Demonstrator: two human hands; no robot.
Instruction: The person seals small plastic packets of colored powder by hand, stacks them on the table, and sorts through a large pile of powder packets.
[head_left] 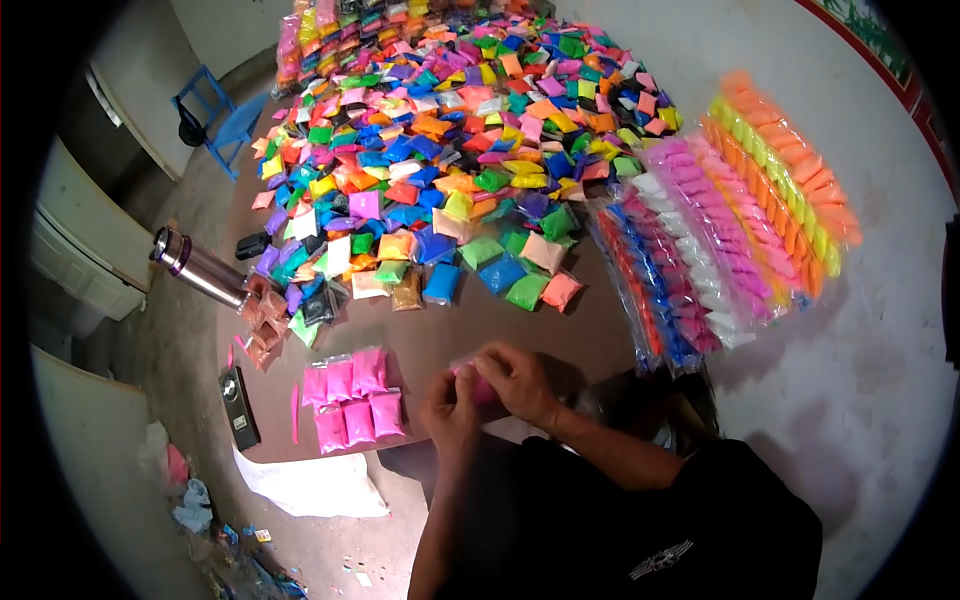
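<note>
Near the table's front edge, my left hand (452, 405) and my right hand (515, 382) are close together, both closed on a small pink packet (482, 388). My fingers pinch its top edge and partly cover it. Just left of my hands, two rows of pink packets (358, 421) lie on the brown table (430, 334). A thin pink stick (295, 413) is beside them.
A large heap of coloured packets (420, 150) covers the back. Long bagged strips of packets (690, 235) lie at right. A steel flask (200, 268), a black device (238, 408) and brown packets (265, 322) are at left. A blue chair (225, 120) stands beyond.
</note>
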